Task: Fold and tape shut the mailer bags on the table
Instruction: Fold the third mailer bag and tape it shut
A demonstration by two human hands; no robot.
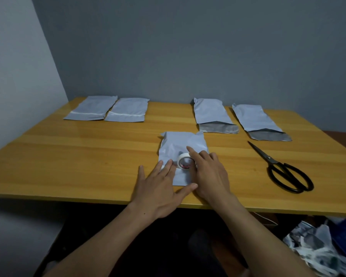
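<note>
A grey mailer bag [180, 142] lies folded near the table's front edge. A white tape roll [185, 162] stands on it. My left hand [160, 188] lies flat with straight fingers on the bag's left side. My right hand [208, 172] holds the roll, index finger stretched over its top. Two taped bags [92, 108] [128, 109] lie at the back left. Two bags with open flaps [212, 114] [258, 120] lie at the back right.
Black scissors [284, 172] lie on the wooden table [78, 156] to the right of my hands. The table sits in a wall corner. Crumpled plastic scraps [318, 250] are piled on the floor at the lower right.
</note>
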